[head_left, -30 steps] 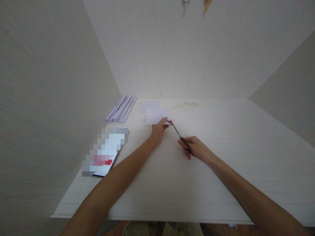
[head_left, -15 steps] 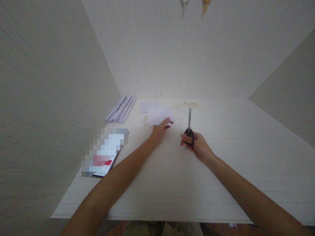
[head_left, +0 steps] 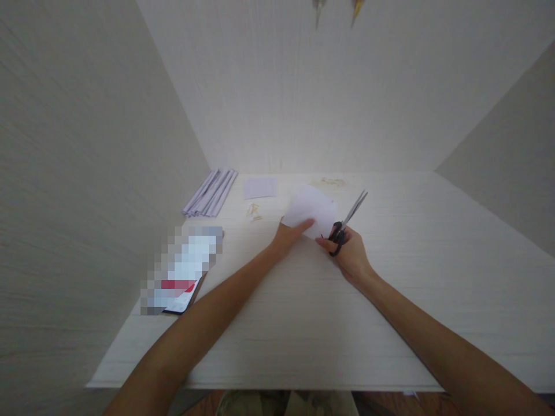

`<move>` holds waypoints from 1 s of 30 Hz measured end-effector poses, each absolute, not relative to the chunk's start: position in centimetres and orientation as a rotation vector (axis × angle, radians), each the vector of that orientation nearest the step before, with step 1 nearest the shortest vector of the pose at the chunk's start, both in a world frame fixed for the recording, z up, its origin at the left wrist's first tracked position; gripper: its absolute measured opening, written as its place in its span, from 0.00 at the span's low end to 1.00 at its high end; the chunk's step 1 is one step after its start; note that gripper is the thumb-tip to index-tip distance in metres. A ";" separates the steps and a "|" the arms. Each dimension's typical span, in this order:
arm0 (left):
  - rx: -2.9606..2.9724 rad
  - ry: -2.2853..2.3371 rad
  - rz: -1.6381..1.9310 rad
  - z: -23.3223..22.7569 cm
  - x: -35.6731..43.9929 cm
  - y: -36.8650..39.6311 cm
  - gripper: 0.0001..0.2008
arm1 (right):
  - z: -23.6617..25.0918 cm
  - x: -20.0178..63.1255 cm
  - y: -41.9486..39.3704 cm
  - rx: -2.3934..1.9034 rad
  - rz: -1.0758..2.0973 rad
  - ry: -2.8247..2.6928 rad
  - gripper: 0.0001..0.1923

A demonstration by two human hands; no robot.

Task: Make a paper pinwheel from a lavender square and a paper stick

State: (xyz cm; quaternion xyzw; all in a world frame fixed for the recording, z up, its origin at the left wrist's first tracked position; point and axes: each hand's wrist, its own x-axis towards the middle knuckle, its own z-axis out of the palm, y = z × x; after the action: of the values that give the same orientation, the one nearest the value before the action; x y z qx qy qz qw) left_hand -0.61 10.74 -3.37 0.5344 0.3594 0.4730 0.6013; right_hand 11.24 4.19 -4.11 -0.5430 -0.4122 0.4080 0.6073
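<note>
a white sheet of paper (head_left: 306, 205) is up over the middle of the table (head_left: 390, 323). the left hand (head_left: 288, 236) pinches its near edge, thumb on top. the right hand (head_left: 353, 254) is closed around black-handled scissors (head_left: 343, 226), blades a bit apart and pointing away to the right. its fingers are by the paper's corner; i can't tell if they touch it. behind, to the left, lie little pale sticks (head_left: 254, 211), a smaller paper piece (head_left: 260, 188) and long folded paper strips (head_left: 211, 195). a phone (head_left: 178, 301), partly blurred, lies nearer.
</note>
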 end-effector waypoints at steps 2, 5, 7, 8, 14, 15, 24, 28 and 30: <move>1.112 0.835 1.141 -3.8 -0.7 11.4 0.14 | -4.1 11.2 4.2 -1.270 0.894 -0.923 0.16; 1.039 0.813 1.186 -4.4 -0.7 12.1 0.16 | -4.1 11.3 4.4 -1.256 0.816 -0.838 0.15; 1.042 0.773 1.160 -4.7 -0.7 12.3 0.15 | -4.0 11.5 4.6 -1.211 0.783 -0.752 0.14; 1.054 0.758 1.143 -4.8 -0.7 12.3 0.14 | -4.0 11.6 4.8 -1.181 0.773 -0.702 0.13; 1.183 0.749 1.091 -4.9 -0.7 12.1 0.08 | -3.7 12.4 5.3 -1.080 0.736 -0.532 0.13; 1.207 0.767 1.064 -4.7 -0.7 11.9 0.08 | -3.7 12.4 5.4 -1.074 0.727 -0.524 0.13; 1.394 0.754 0.929 -3.5 -0.8 10.5 0.23 | -3.0 12.3 5.3 -1.106 0.709 -0.477 0.15; 1.369 0.866 1.015 -3.0 -0.7 10.2 0.21 | -3.2 12.0 5.0 -1.215 0.723 -0.706 0.14; 1.328 0.902 1.061 -2.8 -0.6 10.1 0.18 | -3.3 11.8 4.8 -1.267 0.778 -0.858 0.15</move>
State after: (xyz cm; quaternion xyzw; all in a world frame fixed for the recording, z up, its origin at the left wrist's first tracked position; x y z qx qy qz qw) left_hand -0.58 10.09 -2.76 0.5664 0.3844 0.4523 0.5717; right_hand 11.85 4.79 -3.29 -0.5587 -0.3781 0.3431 0.6536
